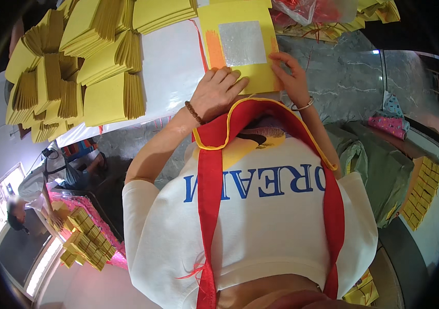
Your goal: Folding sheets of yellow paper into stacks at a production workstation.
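In front of me lies yellow joss paper [241, 82] with a silver square in its middle and orange bands at its sides. My left hand [218, 91] is at the near left corner of the paper, its fingers bent and close together on the edge. The right edge sits between the thumb and fingers of my right hand [291, 77], which is closed on it. Whether one sheet or a stack is there, I cannot tell. Just left of the paper, a thin red strip [200, 46] runs along the white table covering [170, 67].
Folded yellow paper bundles [111, 98] are heaped on the table's left side. Clear plastic with red bits [302, 10] lies at the far right. Yellow packets [88, 239] stand on a pink surface at lower left, near another person [49, 180]. More packets [423, 190] fill a box at right.
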`<state>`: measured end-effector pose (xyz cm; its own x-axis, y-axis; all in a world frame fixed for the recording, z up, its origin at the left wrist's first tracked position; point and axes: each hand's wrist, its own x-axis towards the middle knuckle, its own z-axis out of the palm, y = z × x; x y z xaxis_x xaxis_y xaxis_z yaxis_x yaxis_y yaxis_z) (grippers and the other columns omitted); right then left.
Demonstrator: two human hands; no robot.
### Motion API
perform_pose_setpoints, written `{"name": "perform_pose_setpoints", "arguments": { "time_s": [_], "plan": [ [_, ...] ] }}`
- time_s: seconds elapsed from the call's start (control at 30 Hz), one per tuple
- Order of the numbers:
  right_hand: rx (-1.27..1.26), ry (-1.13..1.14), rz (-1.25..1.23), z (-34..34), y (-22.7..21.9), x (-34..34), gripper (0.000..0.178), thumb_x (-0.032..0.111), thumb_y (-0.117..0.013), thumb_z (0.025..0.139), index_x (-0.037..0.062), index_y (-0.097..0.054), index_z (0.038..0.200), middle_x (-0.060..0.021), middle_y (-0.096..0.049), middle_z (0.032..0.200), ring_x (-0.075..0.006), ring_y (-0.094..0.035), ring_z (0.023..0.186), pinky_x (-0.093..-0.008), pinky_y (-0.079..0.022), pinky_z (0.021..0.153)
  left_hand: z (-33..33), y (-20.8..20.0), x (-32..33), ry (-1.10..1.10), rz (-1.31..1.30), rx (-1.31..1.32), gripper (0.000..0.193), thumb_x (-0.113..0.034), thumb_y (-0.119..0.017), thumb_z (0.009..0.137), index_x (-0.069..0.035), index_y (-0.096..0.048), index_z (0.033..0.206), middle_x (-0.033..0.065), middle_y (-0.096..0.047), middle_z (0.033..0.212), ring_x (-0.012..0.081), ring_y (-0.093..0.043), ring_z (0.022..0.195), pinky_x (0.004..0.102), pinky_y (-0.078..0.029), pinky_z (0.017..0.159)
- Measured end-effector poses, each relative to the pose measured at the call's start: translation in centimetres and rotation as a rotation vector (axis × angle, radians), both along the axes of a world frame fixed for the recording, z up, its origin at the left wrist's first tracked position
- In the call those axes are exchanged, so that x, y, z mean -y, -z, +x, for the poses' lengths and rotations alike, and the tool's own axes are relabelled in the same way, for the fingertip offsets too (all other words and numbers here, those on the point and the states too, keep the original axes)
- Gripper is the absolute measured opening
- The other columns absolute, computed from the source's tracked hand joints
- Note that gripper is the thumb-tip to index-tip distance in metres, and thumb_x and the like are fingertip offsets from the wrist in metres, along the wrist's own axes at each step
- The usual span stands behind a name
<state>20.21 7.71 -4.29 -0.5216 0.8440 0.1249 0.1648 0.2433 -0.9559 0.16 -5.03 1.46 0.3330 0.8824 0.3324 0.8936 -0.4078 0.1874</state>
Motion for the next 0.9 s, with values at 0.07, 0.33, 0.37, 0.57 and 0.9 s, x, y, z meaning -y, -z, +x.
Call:
{"name": "perform_pose_setpoints", "arguments": {
  "time_s": [0.07, 0.33, 0.37, 0.57, 0.9],
  "plan": [
    [0.006, -0.003, -0.063, -0.1, -0.1, -0.1, 0.025, 0.011, -0.061, 0.079, 0.007, -0.061, 0.104, -0.004, -0.06, 0.105, -0.0179, -0.05, 0.106, -0.0287, -0.037, 0.093, 0.1, 0.0, 0.1, 0.028, 0.014, -0.064, 0.036, -0.024, -0.064, 0.072, -0.009, -0.057, 0.103, 0.0065, -0.053, 0.1, 0.0233, -0.049, 0.096, 0.0333, -0.04, 0.079],
    [-0.099, -0.014, -0.228, -0.1, -0.3, 0.3, 0.023, 0.013, -0.056, 0.085, 0.0045, -0.059, 0.106, -0.0032, -0.06, 0.105, -0.0114, -0.052, 0.097, -0.0248, -0.039, 0.088, -0.4, 0.3, -0.6, 0.048, -0.095, 0.355, 0.013, -0.013, -0.062, 0.075, -0.006, -0.061, 0.085, 0.0066, -0.057, 0.083, 0.0236, -0.053, 0.082, 0.0322, -0.045, 0.07],
    [-0.193, -0.027, -0.358, -0.1, -0.1, 0.4, 0.023, 0.015, -0.052, 0.089, 0.0036, -0.058, 0.108, -0.003, -0.06, 0.106, -0.0093, -0.052, 0.095, -0.0233, -0.039, 0.086, -0.4, 0.3, -0.8, 0.052, -0.099, 0.355, 0.013, -0.013, -0.062, 0.075, -0.006, -0.061, 0.085, 0.0066, -0.057, 0.083, 0.0236, -0.053, 0.082, 0.0322, -0.045, 0.07],
    [-0.235, 0.021, -0.433, -0.4, -1.0, 0.5, 0.025, 0.018, -0.047, 0.092, 0.002, -0.057, 0.108, -0.0041, -0.061, 0.104, -0.0099, -0.053, 0.098, -0.023, -0.039, 0.088, -0.8, -0.2, -1.4, -0.036, -0.259, 0.61, 0.011, -0.011, -0.061, 0.08, -0.002, -0.062, 0.086, 0.0087, -0.054, 0.068, 0.0205, -0.055, 0.062, 0.03, -0.044, 0.055],
    [-0.222, 0.042, -0.392, -0.6, -1.1, 0.4, 0.026, 0.02, -0.045, 0.093, 0.0018, -0.058, 0.108, -0.0042, -0.062, 0.104, -0.011, -0.053, 0.099, -0.0241, -0.038, 0.09, -1.3, 0.2, -1.7, -0.293, -0.621, 0.867, 0.015, -0.015, -0.06, 0.079, -0.001, -0.063, 0.081, 0.0074, -0.059, 0.064, 0.012, -0.053, 0.055, 0.0271, -0.042, 0.052]
  ]
}}
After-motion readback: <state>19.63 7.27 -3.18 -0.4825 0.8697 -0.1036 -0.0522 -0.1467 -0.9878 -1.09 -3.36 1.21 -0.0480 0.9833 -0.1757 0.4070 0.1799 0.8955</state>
